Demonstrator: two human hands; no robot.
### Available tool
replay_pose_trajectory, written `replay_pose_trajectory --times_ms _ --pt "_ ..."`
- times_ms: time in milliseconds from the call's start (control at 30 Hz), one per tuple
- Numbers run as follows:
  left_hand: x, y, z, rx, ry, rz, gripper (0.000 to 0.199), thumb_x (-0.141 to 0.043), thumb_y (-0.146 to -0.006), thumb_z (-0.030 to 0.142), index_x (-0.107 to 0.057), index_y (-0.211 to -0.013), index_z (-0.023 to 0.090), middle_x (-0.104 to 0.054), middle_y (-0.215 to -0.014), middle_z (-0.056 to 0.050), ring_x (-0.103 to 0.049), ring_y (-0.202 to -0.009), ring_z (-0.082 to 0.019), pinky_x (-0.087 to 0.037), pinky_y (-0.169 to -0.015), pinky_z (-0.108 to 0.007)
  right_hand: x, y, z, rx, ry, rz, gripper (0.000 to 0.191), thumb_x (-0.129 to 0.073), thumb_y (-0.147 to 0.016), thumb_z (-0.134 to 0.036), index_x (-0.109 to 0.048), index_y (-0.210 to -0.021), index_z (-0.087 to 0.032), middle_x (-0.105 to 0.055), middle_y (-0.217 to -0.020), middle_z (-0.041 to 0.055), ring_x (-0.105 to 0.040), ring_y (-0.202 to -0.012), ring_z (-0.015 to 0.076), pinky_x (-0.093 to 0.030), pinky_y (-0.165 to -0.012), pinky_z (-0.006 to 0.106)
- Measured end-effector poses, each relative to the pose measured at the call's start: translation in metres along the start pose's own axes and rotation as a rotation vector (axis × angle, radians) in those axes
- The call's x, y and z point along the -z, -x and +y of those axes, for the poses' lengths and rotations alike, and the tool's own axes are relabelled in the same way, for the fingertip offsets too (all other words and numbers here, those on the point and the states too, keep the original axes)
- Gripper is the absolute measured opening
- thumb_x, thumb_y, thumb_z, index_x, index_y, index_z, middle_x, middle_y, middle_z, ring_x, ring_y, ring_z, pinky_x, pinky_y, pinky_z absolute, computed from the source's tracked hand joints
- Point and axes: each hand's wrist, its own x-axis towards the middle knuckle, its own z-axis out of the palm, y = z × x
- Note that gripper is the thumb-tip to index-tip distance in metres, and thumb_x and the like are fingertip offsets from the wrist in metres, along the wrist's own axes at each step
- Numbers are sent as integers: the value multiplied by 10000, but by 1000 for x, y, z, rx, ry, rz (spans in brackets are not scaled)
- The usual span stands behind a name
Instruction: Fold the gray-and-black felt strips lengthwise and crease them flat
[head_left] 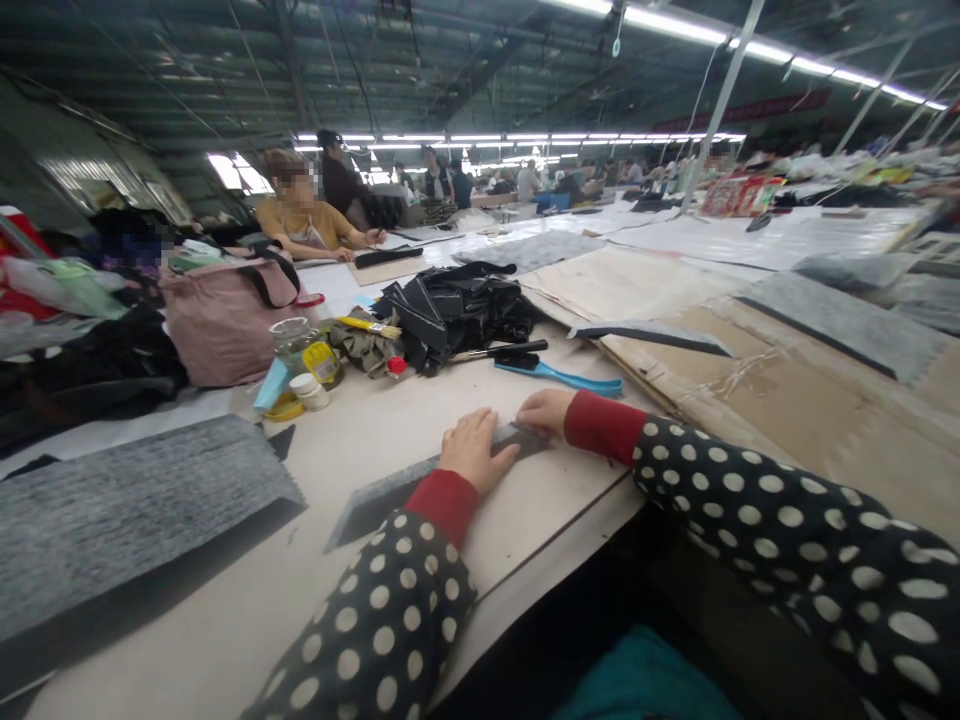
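A narrow grey strip of material point(384, 496) with a dark edge lies slantwise on the pale work table point(360, 440). My left hand point(474, 447) rests flat across this strip, fingers stretched and thumb out to the side. At the strip's far right end is my right hand point(545, 412), its fingers curled and pinched together on the material; the exact grip is partly hidden. Just beyond the hands lies a blue-handled brush point(559, 376) with dark bristles, alongside a black-handled tool point(501, 350).
Black cut pieces point(457, 310) form a heap behind the tools. To its left stand a glass jar point(294, 340), a small white pot point(310, 392) and a yellow-handled paintbrush point(367, 324). Large grey panels point(142, 510) lie left; cardboard sheets point(787, 390) lie right. A co-worker point(307, 215) sits across.
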Motion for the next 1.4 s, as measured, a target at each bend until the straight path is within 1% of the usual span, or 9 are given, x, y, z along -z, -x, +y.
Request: replay_pose_trajectory --times_ms 133,267,400,500,600,767,900,1100,1400 --pt "4 2 3 8 13 -10 517 -445 -750 487 -414 -1169 188 -400 -1261 -81 -338 -1148 -235 -328 -908 -415 -7 -8 4 26 -144 11 302 -470 -740 -392 -625 -749 -133 -508 -478 -28 -430 -436 68 -331 -429 186" --pt "7 3 5 19 48 7 465 -481 -738 468 -448 -1124 211 -435 -1212 -63 -359 -1119 -230 -333 -895 -410 -14 -8 6 104 -205 123 231 -518 -701 -340 -613 -713 -130 -539 -563 -22 -447 -520 72 -347 -486 187" --pt "6 0 -2 13 92 31 322 -478 -754 420 -516 -1003 220 -509 -1049 -43 -437 -1001 -208 -374 -834 -363 -22 -8 11 145 -311 206 253 -510 -698 -352 -601 -691 -117 -528 -567 -19 -445 -549 80 -356 -516 198" --pt "5 -3 -9 20 143 12 208 -443 -786 330 -555 -923 220 -535 -953 -30 -475 -928 -179 -389 -804 -319 -24 -7 15 131 -440 172 321 -474 -719 -400 -604 -719 -107 -519 -552 -21 -437 -520 77 -366 -521 209" --pt "5 -5 -12 9 176 8 188 -454 -778 281 -570 -918 234 -544 -927 -21 -485 -914 -168 -391 -807 -303 -22 -7 18 153 -495 122 345 -420 -758 -382 -619 -815 -106 -563 -613 -2 -466 -538 82 -395 -563 225" --pt "1 -7 -12 10 204 41 215 -495 -748 265 -572 -946 229 -553 -924 -22 -492 -911 -167 -395 -814 -298 -17 -9 20 356 -267 123 250 -523 -681 -212 -629 -894 -133 -598 -829 30 -529 -747 117 -411 -708 246" --pt "1 -9 -16 -31 249 30 207 -491 -744 246 -593 -920 208 -571 -894 -23 -506 -884 -163 -407 -808 -291 -17 -7 20 404 -92 155 273 -519 -652 -126 -630 -900 -148 -571 -793 18 -513 -729 117 -412 -690 246" --pt "3 -11 -24 -129 328 9 265 -446 -703 101 -618 -886 189 -599 -865 -16 -523 -865 -144 -410 -818 -260 -18 0 18 480 -7 203 274 -512 -647 -93 -625 -890 -151 -539 -798 20 -489 -671 98 -410 -665 232" --pt "3 -6 -17 -152 156 51 250 -423 -705 95 -611 -833 199 -563 -873 -24 -497 -854 -151 -410 -798 -269 -23 3 17 652 224 294 228 -470 -693 -63 -620 -849 -133 -550 -819 59 -494 -780 133 -397 -755 258"
